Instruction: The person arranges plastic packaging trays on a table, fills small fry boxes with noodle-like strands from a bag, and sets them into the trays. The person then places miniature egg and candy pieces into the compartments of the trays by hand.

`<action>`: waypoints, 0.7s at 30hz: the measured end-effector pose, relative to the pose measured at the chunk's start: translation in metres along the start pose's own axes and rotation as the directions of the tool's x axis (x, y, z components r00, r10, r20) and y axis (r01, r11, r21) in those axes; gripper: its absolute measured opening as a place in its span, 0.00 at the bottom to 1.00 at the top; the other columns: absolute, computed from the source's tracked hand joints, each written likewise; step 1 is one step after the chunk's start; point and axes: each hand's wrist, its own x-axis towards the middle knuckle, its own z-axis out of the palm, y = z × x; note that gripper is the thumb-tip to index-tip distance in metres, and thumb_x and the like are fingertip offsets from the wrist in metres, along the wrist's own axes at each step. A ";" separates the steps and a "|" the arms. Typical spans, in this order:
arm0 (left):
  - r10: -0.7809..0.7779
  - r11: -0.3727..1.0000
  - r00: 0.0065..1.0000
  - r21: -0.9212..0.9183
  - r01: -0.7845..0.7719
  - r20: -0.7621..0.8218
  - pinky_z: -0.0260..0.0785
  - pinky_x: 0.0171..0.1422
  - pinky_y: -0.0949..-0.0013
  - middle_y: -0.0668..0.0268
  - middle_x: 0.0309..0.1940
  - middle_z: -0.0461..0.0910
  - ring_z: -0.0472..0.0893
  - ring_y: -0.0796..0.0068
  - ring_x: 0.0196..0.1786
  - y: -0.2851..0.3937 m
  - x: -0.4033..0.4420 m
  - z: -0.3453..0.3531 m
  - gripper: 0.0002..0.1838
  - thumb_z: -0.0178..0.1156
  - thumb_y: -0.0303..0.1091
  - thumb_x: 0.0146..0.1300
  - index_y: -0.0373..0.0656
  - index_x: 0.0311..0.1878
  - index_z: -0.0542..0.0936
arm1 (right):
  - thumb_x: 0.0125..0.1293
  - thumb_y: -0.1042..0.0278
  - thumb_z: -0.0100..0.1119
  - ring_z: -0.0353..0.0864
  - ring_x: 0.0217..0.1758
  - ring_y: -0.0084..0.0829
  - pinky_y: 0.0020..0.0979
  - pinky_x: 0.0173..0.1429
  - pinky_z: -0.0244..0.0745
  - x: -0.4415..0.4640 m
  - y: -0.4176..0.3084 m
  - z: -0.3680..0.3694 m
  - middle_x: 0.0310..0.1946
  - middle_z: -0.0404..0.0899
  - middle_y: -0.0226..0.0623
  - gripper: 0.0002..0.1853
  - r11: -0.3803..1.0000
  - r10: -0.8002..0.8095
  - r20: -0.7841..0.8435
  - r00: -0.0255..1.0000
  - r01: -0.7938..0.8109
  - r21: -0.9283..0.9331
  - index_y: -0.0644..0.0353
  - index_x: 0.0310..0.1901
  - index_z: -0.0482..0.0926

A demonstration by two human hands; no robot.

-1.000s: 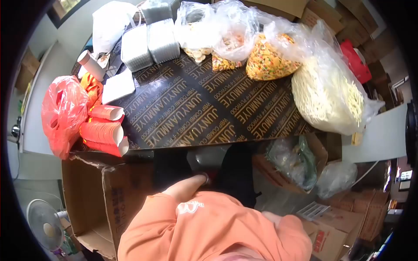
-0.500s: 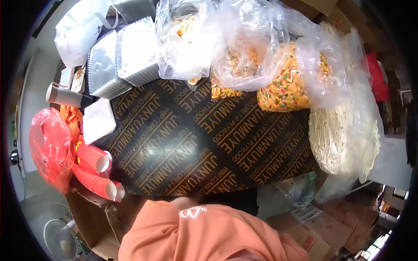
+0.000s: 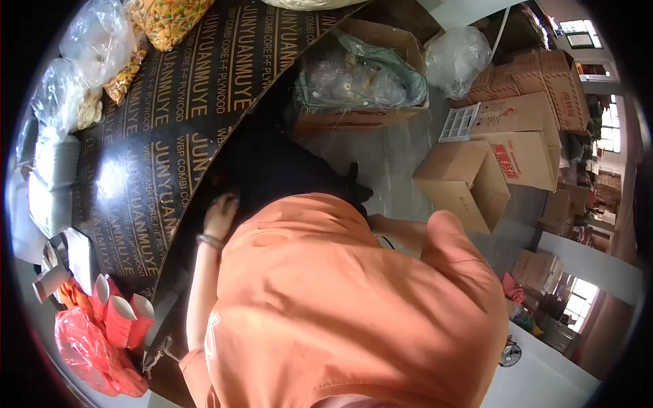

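Note:
My left hand (image 3: 222, 212), with a bangle (image 3: 210, 241) at its wrist, rests by my dark trousers (image 3: 272, 163), just below the edge of the black printed plywood table (image 3: 146, 197). Its fingers are loosely bent and I see nothing in them. On the other side, my right hand (image 3: 378, 223) shows only in part beyond the orange shirt (image 3: 354, 299); its fingers are hidden. A cardboard box (image 3: 340, 121) lined with a plastic bag (image 3: 354, 78) stands past my legs.
Bagged yellow snacks (image 3: 170, 20), clear trays (image 3: 51, 204), red paper cups (image 3: 120, 319) and a red plastic bag (image 3: 95, 353) lie along the table. An open carton (image 3: 469, 177), stacked cartons (image 3: 544, 88) and a clear bag (image 3: 459, 61) stand on the right-hand floor.
My view and body have turned right, away from the table. The table goods now sit at the left, and the floor boxes fill the right. My left hand has come into view.

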 end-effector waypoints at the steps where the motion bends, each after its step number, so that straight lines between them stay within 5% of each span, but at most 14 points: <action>1: 0.007 0.991 0.996 -0.132 -0.018 -0.087 0.73 0.51 0.64 0.51 0.47 0.82 0.83 0.57 0.47 0.021 -0.019 -0.015 0.19 0.56 0.40 0.68 0.37 0.55 0.78 | 0.62 0.64 0.56 0.85 0.33 0.42 0.43 0.35 0.79 0.002 0.001 0.003 0.31 0.83 0.47 0.10 1.000 0.001 -0.007 1.000 -0.001 0.020 0.61 0.37 0.82; 7: -0.150 0.858 0.948 -0.513 -0.015 -0.280 0.71 0.55 0.72 0.58 0.43 0.84 0.81 0.73 0.47 0.081 -0.081 -0.048 0.12 0.55 0.29 0.70 0.32 0.50 0.80 | 0.62 0.62 0.55 0.84 0.34 0.42 0.43 0.36 0.77 0.030 0.016 0.021 0.31 0.83 0.46 0.10 0.994 0.053 -0.034 0.998 -0.050 0.100 0.59 0.37 0.82; 14: -0.145 0.804 0.900 -0.579 -0.136 -0.412 0.72 0.54 0.74 0.60 0.43 0.84 0.82 0.73 0.48 0.112 -0.096 -0.065 0.11 0.56 0.28 0.70 0.33 0.50 0.80 | 0.62 0.60 0.55 0.83 0.35 0.41 0.42 0.37 0.76 0.070 0.031 -0.010 0.31 0.82 0.46 0.10 0.982 0.079 -0.067 0.995 -0.066 0.176 0.56 0.36 0.81; 17: -0.152 0.802 0.896 -0.582 -0.135 -0.418 0.70 0.58 0.74 0.62 0.44 0.83 0.81 0.75 0.50 0.117 -0.101 -0.069 0.11 0.55 0.29 0.72 0.34 0.51 0.79 | 0.62 0.59 0.55 0.83 0.36 0.41 0.42 0.38 0.75 0.109 0.058 -0.065 0.31 0.81 0.46 0.10 0.882 0.158 -0.247 0.956 -0.024 0.470 0.55 0.36 0.81; 18: -0.152 0.803 0.899 -0.582 -0.130 -0.411 0.70 0.58 0.74 0.62 0.44 0.83 0.81 0.75 0.50 0.117 -0.102 -0.070 0.11 0.55 0.29 0.72 0.34 0.51 0.79 | 0.62 0.59 0.55 0.83 0.36 0.41 0.42 0.38 0.75 0.115 0.067 -0.093 0.31 0.81 0.46 0.10 0.823 0.188 -0.407 0.894 0.082 0.562 0.54 0.35 0.80; 19: -0.183 0.777 0.894 -0.617 -0.124 -0.410 0.70 0.57 0.74 0.61 0.44 0.83 0.81 0.74 0.50 0.119 -0.102 -0.071 0.11 0.54 0.29 0.71 0.33 0.51 0.79 | 0.62 0.61 0.54 0.82 0.39 0.47 0.46 0.39 0.75 0.035 0.031 -0.138 0.34 0.82 0.45 0.09 0.971 0.034 -0.833 0.552 0.181 0.159 0.55 0.35 0.80; 21: -0.233 0.704 0.893 -0.700 -0.120 -0.386 0.69 0.58 0.72 0.59 0.44 0.83 0.80 0.72 0.50 0.124 -0.102 -0.072 0.12 0.53 0.29 0.72 0.32 0.51 0.79 | 0.62 0.65 0.55 0.80 0.38 0.50 0.48 0.39 0.75 0.016 0.023 -0.200 0.36 0.80 0.46 0.06 0.949 0.034 -0.980 0.199 0.301 0.093 0.56 0.33 0.78</action>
